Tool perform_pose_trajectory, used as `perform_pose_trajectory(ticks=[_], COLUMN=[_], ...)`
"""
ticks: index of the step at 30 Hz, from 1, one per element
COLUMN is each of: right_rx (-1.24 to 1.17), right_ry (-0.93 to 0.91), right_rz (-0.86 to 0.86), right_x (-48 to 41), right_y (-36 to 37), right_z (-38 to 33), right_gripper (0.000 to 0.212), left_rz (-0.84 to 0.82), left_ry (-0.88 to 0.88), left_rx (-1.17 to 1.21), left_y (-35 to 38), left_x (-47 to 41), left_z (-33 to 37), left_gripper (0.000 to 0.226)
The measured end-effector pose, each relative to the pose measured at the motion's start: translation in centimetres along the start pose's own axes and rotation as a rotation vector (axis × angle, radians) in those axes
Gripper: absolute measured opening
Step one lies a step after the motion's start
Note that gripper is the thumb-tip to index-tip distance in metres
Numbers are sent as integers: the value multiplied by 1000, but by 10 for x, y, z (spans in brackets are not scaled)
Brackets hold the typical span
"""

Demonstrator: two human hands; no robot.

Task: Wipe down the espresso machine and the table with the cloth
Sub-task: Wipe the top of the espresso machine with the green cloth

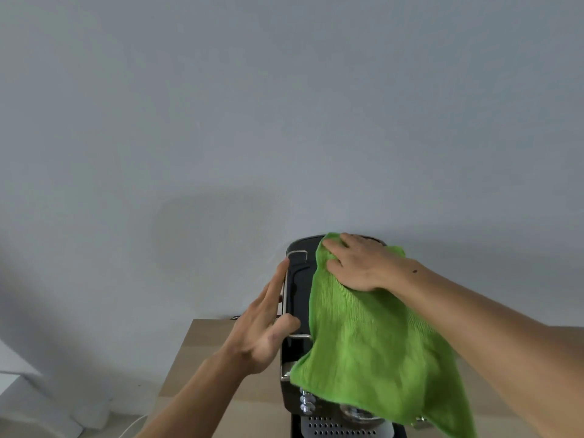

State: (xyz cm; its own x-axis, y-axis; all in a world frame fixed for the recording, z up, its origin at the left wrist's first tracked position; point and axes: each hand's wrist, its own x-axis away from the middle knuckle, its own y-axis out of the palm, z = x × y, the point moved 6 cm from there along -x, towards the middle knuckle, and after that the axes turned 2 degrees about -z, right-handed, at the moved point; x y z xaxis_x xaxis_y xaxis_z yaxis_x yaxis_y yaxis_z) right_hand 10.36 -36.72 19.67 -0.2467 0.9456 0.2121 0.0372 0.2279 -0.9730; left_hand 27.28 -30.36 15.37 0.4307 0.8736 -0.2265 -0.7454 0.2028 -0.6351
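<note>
A black espresso machine (299, 279) stands on a light wooden table (196, 368), close to the wall. A bright green cloth (363, 349) lies draped over its top and hangs down its front and right side. My right hand (357, 263) presses flat on the cloth at the back of the machine's top, fingers bunching the fabric. My left hand (265, 320) rests flat against the machine's left edge, fingers straight and the thumb on the top rim. The machine's chrome knobs (307, 403) and perforated drip tray (335, 428) show below the cloth.
A plain grey wall (284, 121) rises right behind the machine. The table's left edge runs diagonally at the lower left, with floor and a white cable (132, 426) beyond it. A white object (12, 368) sits at the far left.
</note>
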Motion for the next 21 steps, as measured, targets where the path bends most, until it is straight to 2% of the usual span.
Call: perform_pose_trajectory(ticks=[5,9,17,21], right_rx=[-3,9,-84,-83], right_ry=[-126,-163,-78,-163], right_rz=[0,17,62,155], right_x=[37,84,102,139], right_y=[7,22,29,41], right_z=[-16,-33,-50,-57], right_gripper=[54,60,59,58], left_rz=[-5,-9,-26,-32], left_ry=[-3,-10,-62,8], left_rx=[6,22,-16,-68], left_y=[0,1,-3,-4], left_x=[0,1,-2,-3], left_z=[0,0,1,2], left_gripper=[84,84,91,87])
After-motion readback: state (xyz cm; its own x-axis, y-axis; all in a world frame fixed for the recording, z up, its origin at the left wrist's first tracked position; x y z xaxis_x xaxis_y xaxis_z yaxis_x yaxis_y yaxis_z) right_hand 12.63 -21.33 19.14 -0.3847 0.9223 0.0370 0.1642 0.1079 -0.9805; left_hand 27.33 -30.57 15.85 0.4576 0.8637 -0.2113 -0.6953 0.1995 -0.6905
